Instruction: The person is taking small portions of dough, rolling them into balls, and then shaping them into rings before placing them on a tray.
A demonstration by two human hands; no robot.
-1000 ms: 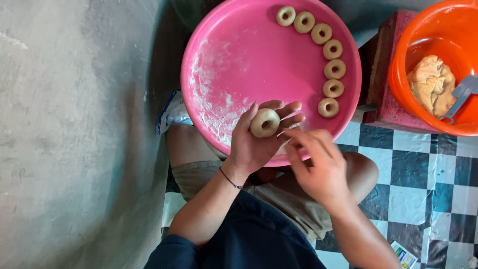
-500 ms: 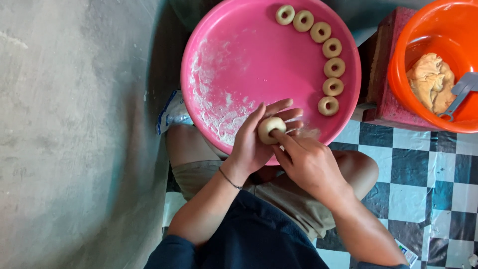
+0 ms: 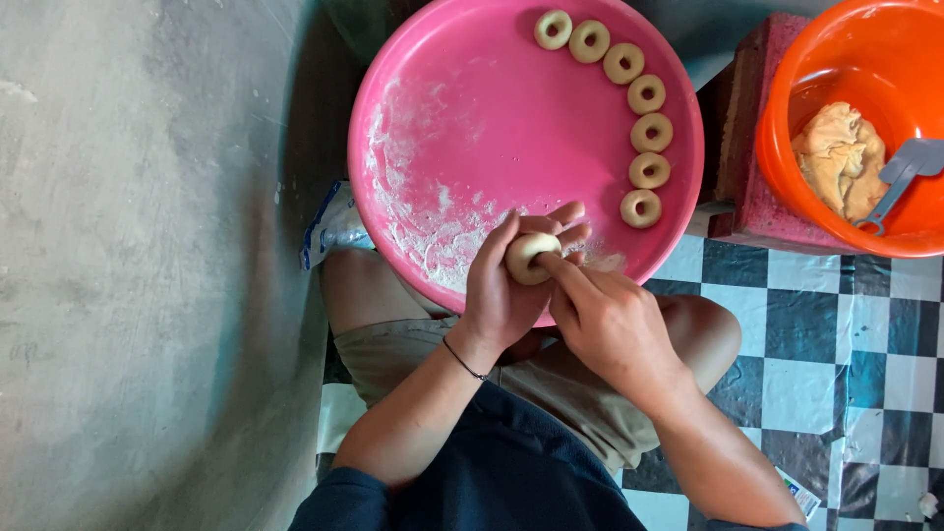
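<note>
My left hand (image 3: 506,290) cups a small round piece of pale dough (image 3: 526,258) over the near rim of a large pink tray (image 3: 472,108). My right hand (image 3: 610,320) is beside it, with a finger pressed into the middle of the dough piece. Several ring-shaped dough pieces (image 3: 646,130) lie in a curved row along the tray's right side. White flour is spread over the tray's near left part (image 3: 413,216).
An orange tub (image 3: 816,157) at the upper right holds a lump of dough (image 3: 838,157) and a grey scraper (image 3: 900,177), resting on a reddish block (image 3: 752,147). A grey concrete wall (image 3: 147,265) fills the left. Black-and-white checked floor (image 3: 846,364) lies at the right.
My right hand moved in from the right to the dough in my left hand and pressed a finger into its middle. My left hand closed more around the piece.
</note>
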